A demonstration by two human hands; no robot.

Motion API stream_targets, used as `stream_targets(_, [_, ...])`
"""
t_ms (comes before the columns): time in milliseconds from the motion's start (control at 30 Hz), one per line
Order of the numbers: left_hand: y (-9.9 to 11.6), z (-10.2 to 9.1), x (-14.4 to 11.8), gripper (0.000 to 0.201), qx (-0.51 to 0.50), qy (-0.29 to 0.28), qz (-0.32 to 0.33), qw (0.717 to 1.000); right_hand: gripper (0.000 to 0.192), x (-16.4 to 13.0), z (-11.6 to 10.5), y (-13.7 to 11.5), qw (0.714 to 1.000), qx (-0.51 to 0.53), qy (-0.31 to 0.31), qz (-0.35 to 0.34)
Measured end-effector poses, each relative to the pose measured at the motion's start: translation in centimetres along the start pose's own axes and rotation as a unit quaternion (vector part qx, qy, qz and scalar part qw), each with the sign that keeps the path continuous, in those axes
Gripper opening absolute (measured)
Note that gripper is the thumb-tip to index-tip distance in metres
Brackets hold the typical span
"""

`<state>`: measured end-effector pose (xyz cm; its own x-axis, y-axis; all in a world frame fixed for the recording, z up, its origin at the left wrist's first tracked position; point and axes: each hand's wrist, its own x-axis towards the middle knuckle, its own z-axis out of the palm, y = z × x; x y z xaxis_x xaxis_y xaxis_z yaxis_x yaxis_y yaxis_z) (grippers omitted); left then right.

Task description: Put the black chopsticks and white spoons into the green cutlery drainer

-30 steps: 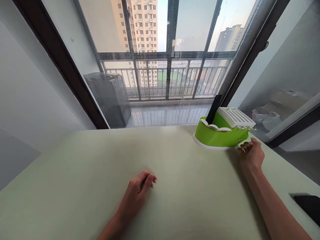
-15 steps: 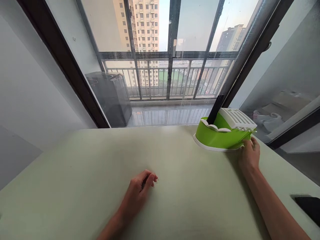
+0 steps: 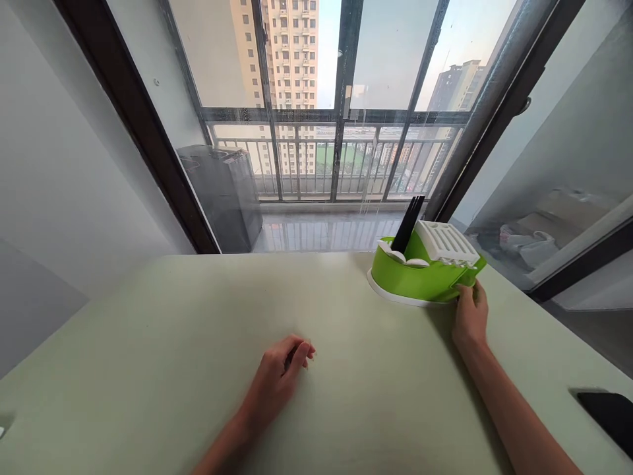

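Note:
A green utensil holder (image 3: 418, 280) with a white base stands at the far right part of the table. Black chopsticks (image 3: 408, 224) lean in its left compartment, with white rounded pieces that look like spoons (image 3: 416, 262) along the front. On its right side sits a white slotted rack (image 3: 446, 241). My right hand (image 3: 471, 315) grips the holder's lower right end, thumb at the front; the other fingertips are partly hidden. Over the middle of the table, my left hand (image 3: 281, 371) is loosely closed, fingers curled and nothing visible in them, apart from the holder.
The pale green table (image 3: 198, 343) runs up to a glass window. A black flat object (image 3: 607, 417) lies at the right edge, and a small white item (image 3: 2, 431) shows at the left edge. Beyond the glass stands a grey box-shaped appliance (image 3: 225, 194).
My right hand and the utensil holder have shifted left together, by a small distance. My left hand has stayed almost still. The view has tilted slightly.

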<state>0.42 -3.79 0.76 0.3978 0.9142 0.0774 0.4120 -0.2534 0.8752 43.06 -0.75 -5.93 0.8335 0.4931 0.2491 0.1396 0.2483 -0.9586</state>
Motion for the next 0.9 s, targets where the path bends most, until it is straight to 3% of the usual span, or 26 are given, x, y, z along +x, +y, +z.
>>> stream_targets(400, [0.0, 0.3, 0.2, 0.043, -0.003, 0.003, 0.014, 1.000, 0.070, -4.9, 4.1, -2.8, 0.999, -0.001, -0.043, 0.022])
stream_targets(900, [0.0, 0.5, 0.2, 0.043, -0.011, 0.000, 0.013, 1.000, 0.078, -5.5, 4.8, -3.0, 0.997, -0.012, -0.064, 0.041])
